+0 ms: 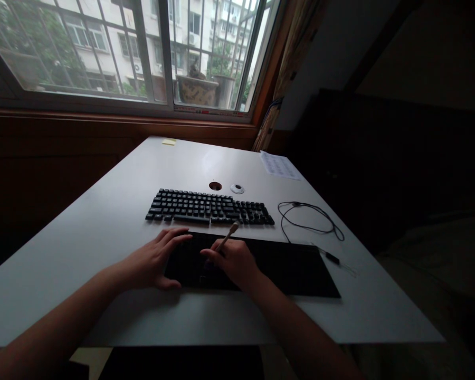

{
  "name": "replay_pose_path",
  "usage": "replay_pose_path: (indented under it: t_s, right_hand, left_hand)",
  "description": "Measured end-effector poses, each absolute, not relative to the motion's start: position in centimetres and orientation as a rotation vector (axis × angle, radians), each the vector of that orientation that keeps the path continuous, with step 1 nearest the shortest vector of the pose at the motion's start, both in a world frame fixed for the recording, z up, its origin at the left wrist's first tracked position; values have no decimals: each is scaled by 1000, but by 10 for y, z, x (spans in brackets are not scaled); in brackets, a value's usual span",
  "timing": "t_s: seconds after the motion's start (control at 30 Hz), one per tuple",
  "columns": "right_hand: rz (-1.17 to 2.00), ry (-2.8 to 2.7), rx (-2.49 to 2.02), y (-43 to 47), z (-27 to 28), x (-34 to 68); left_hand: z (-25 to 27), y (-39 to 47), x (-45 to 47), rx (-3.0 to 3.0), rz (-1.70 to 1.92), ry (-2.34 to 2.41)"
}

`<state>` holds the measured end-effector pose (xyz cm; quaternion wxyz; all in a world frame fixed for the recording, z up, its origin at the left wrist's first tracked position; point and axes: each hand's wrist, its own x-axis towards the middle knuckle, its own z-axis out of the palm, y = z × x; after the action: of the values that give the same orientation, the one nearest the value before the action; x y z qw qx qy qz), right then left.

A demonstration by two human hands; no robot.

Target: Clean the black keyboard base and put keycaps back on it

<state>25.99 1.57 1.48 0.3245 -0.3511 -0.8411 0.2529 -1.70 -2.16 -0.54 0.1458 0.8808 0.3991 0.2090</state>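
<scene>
A black keyboard base (288,266) lies flat near the table's front edge, too dark to show its surface details. My left hand (158,258) spans its left end, fingers along the far edge and thumb at the near edge. In my right hand (233,258), closed above the left-centre of the base, is a slim pale-handled brush (228,236), tilted with its rounded handle end up. The brush's lower end is hidden by my fingers. Just beyond the base, loose black keycaps (198,205) lie set out in keyboard rows.
A black cable (312,229) lies coiled on the right. Near it is a wire keycap puller (333,257) with a dark handle. Behind the keycaps are a round table hole (215,186) and its ring cover (237,188). Printed paper (281,166) and yellow sticky notes (169,142) lie farther back.
</scene>
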Motion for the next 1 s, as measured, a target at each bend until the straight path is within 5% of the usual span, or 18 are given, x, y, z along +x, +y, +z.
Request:
replay_pose_path:
  t_s: [1.0]
  right_hand:
    - [414,-2189,-878,20,13,250]
  left_hand:
    - [-7,-21,-16,2553,629,1140]
